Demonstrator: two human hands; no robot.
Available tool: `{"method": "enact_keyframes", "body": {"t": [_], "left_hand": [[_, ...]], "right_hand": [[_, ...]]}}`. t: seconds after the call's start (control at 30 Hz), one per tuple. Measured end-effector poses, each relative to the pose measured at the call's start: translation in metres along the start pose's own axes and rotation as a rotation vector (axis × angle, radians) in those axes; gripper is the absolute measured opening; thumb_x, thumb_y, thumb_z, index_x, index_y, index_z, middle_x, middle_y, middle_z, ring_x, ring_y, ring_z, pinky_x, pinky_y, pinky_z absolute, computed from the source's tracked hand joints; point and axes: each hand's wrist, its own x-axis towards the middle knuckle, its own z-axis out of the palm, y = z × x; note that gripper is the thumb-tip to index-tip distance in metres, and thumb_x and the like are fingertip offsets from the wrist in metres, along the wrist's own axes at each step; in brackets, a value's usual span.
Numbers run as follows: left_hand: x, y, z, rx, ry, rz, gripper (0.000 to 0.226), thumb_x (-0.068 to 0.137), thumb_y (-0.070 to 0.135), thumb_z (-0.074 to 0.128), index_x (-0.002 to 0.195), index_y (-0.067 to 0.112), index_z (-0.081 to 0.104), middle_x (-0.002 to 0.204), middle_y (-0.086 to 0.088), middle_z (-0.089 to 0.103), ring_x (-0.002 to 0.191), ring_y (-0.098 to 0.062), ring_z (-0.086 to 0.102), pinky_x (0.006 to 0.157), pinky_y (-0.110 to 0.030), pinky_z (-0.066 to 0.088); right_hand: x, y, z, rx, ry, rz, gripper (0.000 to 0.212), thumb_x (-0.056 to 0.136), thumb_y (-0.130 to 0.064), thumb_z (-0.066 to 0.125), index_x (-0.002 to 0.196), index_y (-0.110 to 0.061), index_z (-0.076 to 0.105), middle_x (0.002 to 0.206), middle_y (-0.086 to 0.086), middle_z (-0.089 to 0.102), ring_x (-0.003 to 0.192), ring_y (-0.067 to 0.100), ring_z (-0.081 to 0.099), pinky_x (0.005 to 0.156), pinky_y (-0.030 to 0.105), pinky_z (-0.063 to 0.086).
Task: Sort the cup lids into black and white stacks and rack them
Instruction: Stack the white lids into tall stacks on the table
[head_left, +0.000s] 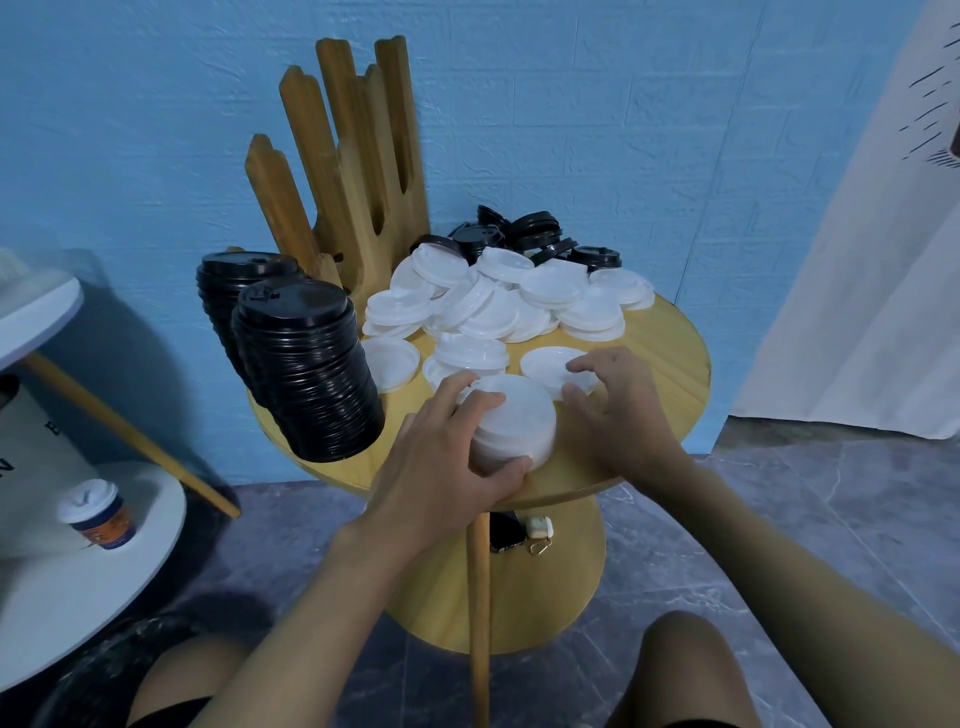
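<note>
A short stack of white lids (514, 421) stands near the front edge of the round wooden table (670, 338). My left hand (447, 457) grips this stack from the left, thumb at its front and fingers over its top. My right hand (613, 405) lies beside the stack, its fingers curled on a single white lid (550, 364). A loose heap of white lids (509, 301) fills the table's middle. Several loose black lids (530, 234) lie behind it. Two tall stacks of black lids (306, 369) lean at the left. The wooden rack (353, 171) stands at the back.
A white side table (78, 587) at the left carries a paper cup (98, 514). On the lower wooden shelf (561, 597) lie a dark object and a small case with a clip. A blue wall is behind, and a white curtain (857, 260) hangs at the right.
</note>
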Motion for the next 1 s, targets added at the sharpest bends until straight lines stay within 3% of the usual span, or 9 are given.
{"method": "enact_keyframes", "body": {"t": [0.2, 0.3, 0.4, 0.53, 0.67, 0.77, 0.83, 0.9, 1.0], "left_hand": [[-0.004, 0.001, 0.001, -0.005, 0.068, -0.002, 0.06, 0.083, 0.063, 0.061, 0.13, 0.027, 0.053, 0.145, 0.011, 0.034, 0.105, -0.005, 0.038, 0.09, -0.035, 0.043], [-0.008, -0.002, 0.002, 0.067, 0.124, 0.001, 0.057, 0.088, 0.066, 0.046, 0.128, 0.026, 0.056, 0.141, 0.008, 0.043, 0.115, -0.009, 0.045, 0.091, -0.033, 0.037], [-0.012, -0.004, 0.003, 0.091, 0.167, -0.037, 0.057, 0.088, 0.065, 0.044, 0.127, 0.027, 0.058, 0.138, 0.005, 0.048, 0.117, -0.011, 0.045, 0.091, -0.033, 0.033], [-0.016, -0.004, 0.005, 0.097, 0.182, -0.054, 0.057, 0.088, 0.065, 0.045, 0.128, 0.027, 0.057, 0.138, 0.004, 0.048, 0.119, -0.015, 0.047, 0.094, -0.037, 0.036], [-0.018, -0.004, 0.004, 0.101, 0.196, -0.071, 0.06, 0.087, 0.068, 0.045, 0.129, 0.028, 0.057, 0.138, 0.003, 0.048, 0.114, -0.012, 0.041, 0.093, -0.038, 0.038], [-0.019, -0.004, 0.004, 0.096, 0.213, -0.089, 0.061, 0.085, 0.07, 0.047, 0.128, 0.028, 0.059, 0.137, 0.004, 0.05, 0.109, -0.011, 0.037, 0.09, -0.036, 0.036], [-0.02, -0.002, 0.004, 0.087, 0.231, -0.1, 0.063, 0.083, 0.07, 0.048, 0.128, 0.027, 0.06, 0.136, 0.004, 0.05, 0.108, -0.011, 0.037, 0.089, -0.037, 0.037], [-0.021, -0.002, 0.002, 0.073, 0.237, -0.109, 0.065, 0.082, 0.071, 0.048, 0.127, 0.026, 0.06, 0.135, 0.004, 0.049, 0.109, -0.012, 0.038, 0.089, -0.038, 0.04], [-0.023, -0.004, 0.002, 0.068, 0.202, -0.144, 0.067, 0.081, 0.074, 0.046, 0.13, 0.029, 0.057, 0.138, 0.004, 0.044, 0.116, -0.02, 0.047, 0.092, -0.039, 0.042]], "right_hand": [[0.003, 0.004, 0.004, -0.149, -0.093, -0.001, 0.005, 0.086, -0.021, 0.068, 0.091, -0.019, 0.069, 0.109, -0.004, 0.063, 0.112, 0.019, 0.05, 0.095, 0.035, 0.039], [0.001, -0.003, -0.002, 0.067, -0.074, 0.067, 0.008, 0.094, -0.024, 0.06, 0.099, -0.018, 0.063, 0.096, -0.01, 0.061, 0.091, 0.01, 0.055, 0.08, 0.028, 0.045], [-0.002, -0.006, -0.01, 0.28, -0.021, 0.099, 0.011, 0.099, -0.027, 0.053, 0.093, -0.018, 0.051, 0.078, -0.006, 0.05, 0.067, 0.004, 0.043, 0.058, 0.014, 0.037], [-0.003, -0.003, -0.014, 0.476, 0.096, 0.176, 0.014, 0.101, -0.025, 0.051, 0.112, -0.02, 0.044, 0.064, -0.002, 0.05, 0.06, 0.008, 0.046, 0.06, 0.021, 0.041], [0.005, 0.001, -0.013, 0.358, 0.053, 0.218, 0.03, 0.099, -0.02, 0.053, 0.127, -0.024, 0.044, 0.09, -0.005, 0.055, 0.077, 0.013, 0.054, 0.073, 0.033, 0.048], [0.009, 0.004, -0.01, 0.202, 0.014, 0.223, 0.033, 0.095, -0.017, 0.056, 0.128, -0.021, 0.05, 0.115, -0.001, 0.051, 0.088, 0.014, 0.052, 0.08, 0.029, 0.046], [0.008, 0.005, -0.004, 0.134, 0.011, 0.208, 0.036, 0.093, -0.017, 0.059, 0.129, -0.017, 0.052, 0.129, 0.006, 0.046, 0.107, 0.018, 0.05, 0.093, 0.026, 0.04], [0.008, 0.005, 0.0, 0.045, -0.016, 0.166, 0.041, 0.092, -0.026, 0.062, 0.131, -0.017, 0.053, 0.136, 0.006, 0.045, 0.124, 0.021, 0.042, 0.1, 0.025, 0.03], [0.01, 0.005, 0.0, -0.076, -0.187, 0.102, 0.044, 0.085, -0.054, 0.063, 0.123, -0.032, 0.057, 0.134, -0.005, 0.052, 0.124, 0.018, 0.043, 0.107, 0.043, 0.034]]}}
